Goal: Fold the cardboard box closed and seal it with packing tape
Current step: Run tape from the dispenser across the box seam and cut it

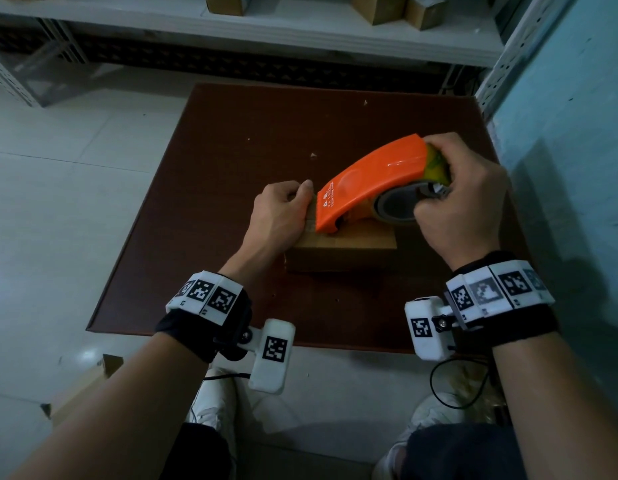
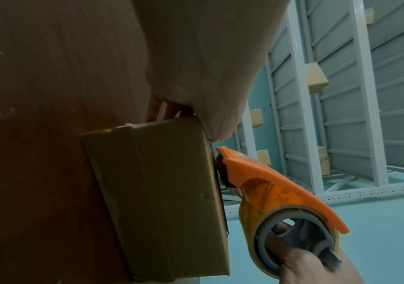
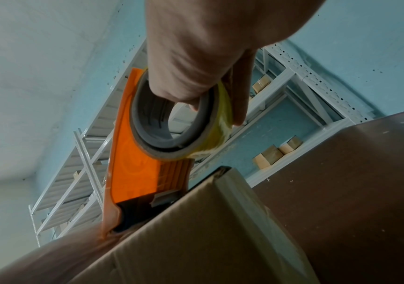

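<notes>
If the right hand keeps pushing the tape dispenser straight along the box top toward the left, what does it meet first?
Most likely the left hand, which holds the left end of the box right in front of the tape dispenser's nose. The gap looks very small, though depth is unclear.

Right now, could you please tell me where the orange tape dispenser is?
In the head view, the orange tape dispenser sits centre-right, nose down on the cardboard box, held by the right hand beside the left hand.

The scene is viewed steeply downward from the head camera. Close, upward-tilted views are given from each wrist. The cardboard box (image 1: pixel 342 251) and orange tape dispenser (image 1: pixel 369 181) are shared by all three.
</notes>
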Motion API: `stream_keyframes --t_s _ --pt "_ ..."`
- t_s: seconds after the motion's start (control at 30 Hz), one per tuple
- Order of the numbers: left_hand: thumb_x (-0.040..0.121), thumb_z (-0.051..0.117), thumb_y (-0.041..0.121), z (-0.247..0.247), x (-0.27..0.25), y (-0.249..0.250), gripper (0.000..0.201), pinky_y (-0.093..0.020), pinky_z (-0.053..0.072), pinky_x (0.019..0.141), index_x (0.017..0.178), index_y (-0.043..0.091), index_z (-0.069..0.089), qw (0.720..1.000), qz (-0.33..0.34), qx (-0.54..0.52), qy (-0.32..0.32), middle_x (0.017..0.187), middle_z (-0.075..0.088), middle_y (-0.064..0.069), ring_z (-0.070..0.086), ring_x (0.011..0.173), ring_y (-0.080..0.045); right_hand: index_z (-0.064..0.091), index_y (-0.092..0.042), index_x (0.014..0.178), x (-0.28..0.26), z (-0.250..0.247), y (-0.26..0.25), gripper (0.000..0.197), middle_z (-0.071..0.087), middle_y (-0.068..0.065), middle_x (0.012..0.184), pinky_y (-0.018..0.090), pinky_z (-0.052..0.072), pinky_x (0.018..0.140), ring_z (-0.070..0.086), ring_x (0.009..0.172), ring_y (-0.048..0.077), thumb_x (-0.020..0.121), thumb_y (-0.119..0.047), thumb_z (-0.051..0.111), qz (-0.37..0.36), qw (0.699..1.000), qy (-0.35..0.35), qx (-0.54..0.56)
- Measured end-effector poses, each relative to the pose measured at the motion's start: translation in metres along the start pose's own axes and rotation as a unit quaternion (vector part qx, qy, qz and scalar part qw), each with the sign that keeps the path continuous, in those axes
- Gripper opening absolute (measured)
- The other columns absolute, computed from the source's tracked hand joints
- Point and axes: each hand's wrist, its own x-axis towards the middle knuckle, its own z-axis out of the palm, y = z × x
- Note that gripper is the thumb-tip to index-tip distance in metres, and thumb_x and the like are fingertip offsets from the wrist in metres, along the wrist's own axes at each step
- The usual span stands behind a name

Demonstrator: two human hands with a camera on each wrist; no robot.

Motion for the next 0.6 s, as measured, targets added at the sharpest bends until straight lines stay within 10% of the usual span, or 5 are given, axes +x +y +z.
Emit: stream_keyframes --t_s 0.23,0.43,0.6 --pt "0.104 0.048 0.052 0.002 -0.001 0.001 0.041 -0.009 0.041 0.045 0.081 0.022 0.064 1.000 0.001 0.009 -0.001 0.071 0.065 0.006 0.058 0.049 0.006 0.063 -0.004 0.121 0.000 0.000 0.001 0.039 0.070 0.011 0.110 0.032 0.057 0.083 0.068 0.098 0.022 0.083 -0.005 0.072 -0.004 1.000 0.000 -0.004" --pt "0.105 0.049 0.050 0.003 -0.001 0.001 0.039 -0.012 0.045 0.048 0.083 0.021 0.065 1.000 -0.006 0.004 0.001 0.073 0.066 0.005 0.061 0.051 0.003 0.065 -0.007 0.119 0.001 0.003 -0.001 0.038 0.070 0.004 0.109 0.006 0.046 0.078 0.060 0.092 0.002 0.081 -0.007 0.071 0.042 0.998 0.026 0.037" --pt "0.105 0.048 0.048 0.004 0.000 0.000 0.039 -0.018 0.046 0.050 0.087 0.019 0.067 1.000 -0.012 -0.006 0.003 0.073 0.066 0.002 0.058 0.053 -0.005 0.065 -0.004 0.114 -0.002 0.012 -0.015 0.036 0.067 -0.002 0.108 0.010 0.049 0.081 0.062 0.095 -0.003 0.080 -0.005 0.074 0.123 0.970 0.127 0.168"
